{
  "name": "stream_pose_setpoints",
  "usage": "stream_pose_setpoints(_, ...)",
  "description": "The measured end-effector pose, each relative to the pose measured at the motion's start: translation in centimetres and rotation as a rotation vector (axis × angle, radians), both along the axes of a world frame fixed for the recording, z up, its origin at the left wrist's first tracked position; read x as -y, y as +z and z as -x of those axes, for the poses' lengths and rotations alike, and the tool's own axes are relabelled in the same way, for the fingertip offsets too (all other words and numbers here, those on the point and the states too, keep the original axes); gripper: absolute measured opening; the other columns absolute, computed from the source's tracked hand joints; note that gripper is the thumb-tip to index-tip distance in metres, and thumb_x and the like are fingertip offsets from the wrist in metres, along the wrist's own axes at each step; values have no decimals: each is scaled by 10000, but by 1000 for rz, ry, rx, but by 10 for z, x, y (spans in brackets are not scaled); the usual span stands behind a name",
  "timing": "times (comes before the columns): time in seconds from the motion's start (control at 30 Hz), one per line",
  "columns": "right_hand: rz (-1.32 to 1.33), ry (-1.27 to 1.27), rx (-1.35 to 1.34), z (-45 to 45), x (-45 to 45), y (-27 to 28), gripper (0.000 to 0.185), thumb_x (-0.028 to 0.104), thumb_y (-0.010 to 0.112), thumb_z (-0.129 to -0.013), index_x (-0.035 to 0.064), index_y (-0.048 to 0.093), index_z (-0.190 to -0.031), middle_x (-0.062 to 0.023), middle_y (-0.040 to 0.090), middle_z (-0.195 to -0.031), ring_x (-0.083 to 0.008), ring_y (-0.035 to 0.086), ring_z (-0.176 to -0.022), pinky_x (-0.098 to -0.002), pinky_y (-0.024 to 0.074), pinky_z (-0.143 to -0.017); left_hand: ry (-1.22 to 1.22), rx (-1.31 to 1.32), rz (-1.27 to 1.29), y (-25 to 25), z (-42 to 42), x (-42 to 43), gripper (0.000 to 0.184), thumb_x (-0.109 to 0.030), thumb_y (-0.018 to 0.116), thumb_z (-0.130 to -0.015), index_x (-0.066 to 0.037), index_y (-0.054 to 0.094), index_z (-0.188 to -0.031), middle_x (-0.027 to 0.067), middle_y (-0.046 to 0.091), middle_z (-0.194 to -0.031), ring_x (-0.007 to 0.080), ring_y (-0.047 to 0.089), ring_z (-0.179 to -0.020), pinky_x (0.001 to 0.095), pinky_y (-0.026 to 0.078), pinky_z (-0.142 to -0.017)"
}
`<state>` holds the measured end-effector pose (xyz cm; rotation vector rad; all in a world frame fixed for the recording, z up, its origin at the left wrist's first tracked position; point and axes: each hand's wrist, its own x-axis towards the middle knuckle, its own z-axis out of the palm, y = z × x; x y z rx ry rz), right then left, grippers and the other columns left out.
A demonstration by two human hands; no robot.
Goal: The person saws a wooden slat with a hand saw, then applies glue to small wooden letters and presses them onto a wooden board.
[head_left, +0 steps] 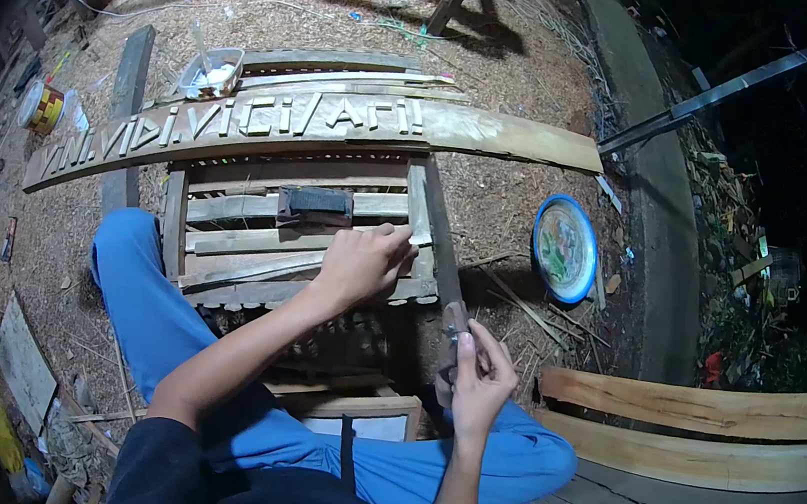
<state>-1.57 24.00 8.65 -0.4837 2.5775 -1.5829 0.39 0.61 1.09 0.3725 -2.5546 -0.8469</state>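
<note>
My left hand [367,263] is closed, fingers curled together above the right side of a slatted wooden stand [262,170]. Whatever is in those fingertips is hidden or too small to name. My right hand [482,388] has thumb and forefinger pinched together beside the brown handle of what looks like a hand saw [444,237]. Its long dark blade points away from me along the stand's right edge. I cannot make out what the pinch holds. A dark block with a ribbed top [317,205] rests on the slats. Beyond it lies a long board [508,139] bearing raised wooden letters.
A plastic tub [212,72] with white stuff and a stick stands behind the board. A blue-rimmed plate [565,249] sits at right. Two planks [697,406] lie on the right. A yellow-red can [41,108] is at far left. Wood shavings cover the ground.
</note>
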Motion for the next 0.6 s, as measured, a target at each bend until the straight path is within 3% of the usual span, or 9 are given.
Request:
stream_pose_setpoints(0.07,45,7,34,-3,11,-5,233,90,741,-984,-42,758,-1176,-16,648,-949,-48,577,-811,-217,442,-674,0,-1,17,-2,0,1,257,-341,630,-1008,-86,606,-1027,134,681,-854,368,711,-780,499,538,-638)
stream_pose_setpoints(0.13,4,4,-22,-4,15,-9,213,81,754,-969,-1,782,-1164,7,544,-829,-54,468,-678,-247,356,-570,-4,-18,46,-4,0,1,256,-327,652,-989,-82,619,-1059,128,675,-867,353,715,-774,494,542,-645)
stream_pose_setpoints(0.47,-68,-25,-97,-7,21,-8,183,71,757,-961,7,794,-1129,5,559,-817,-62,460,-678,-257,355,-572,-18,44,45,-7,1,3,276,-328,690,-957,-107,628,-1110,116,675,-871,358,712,-802,493,533,-635)
stream_pose_setpoints(0.6,-35,-35,-95,-5,22,-12,185,95,762,-969,-10,793,-1117,26,562,-834,-44,415,-691,-247,304,-581,-21,42,60,-9,1,3,272,-318,696,-950,-111,631,-1114,115,667,-859,359,710,-789,494,530,-629)
